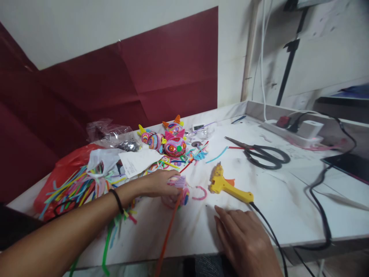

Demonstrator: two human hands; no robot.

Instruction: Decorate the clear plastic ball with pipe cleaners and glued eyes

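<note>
My left hand (160, 183) reaches across the white table (288, 200) and closes its fingers on a small pink pipe-cleaner piece (179, 181). A round pink and multicoloured coiled piece (184, 195) lies just under it, with an orange pipe cleaner (168, 231) running from it toward me. My right hand (245, 240) rests flat on the table near the front edge, fingers stretched out, holding nothing. A yellow glue gun (227, 185) lies just beyond it, its black cord passing my right hand. A pink curled piece (200, 193) lies between the hands.
Finished colourful pipe-cleaner figures (170, 139) stand at the back. A heap of loose pipe cleaners (77, 188) on a red bag (63, 165) fills the left. Black scissors (263, 154), a power strip (300, 132) and black cables (319, 207) lie to the right.
</note>
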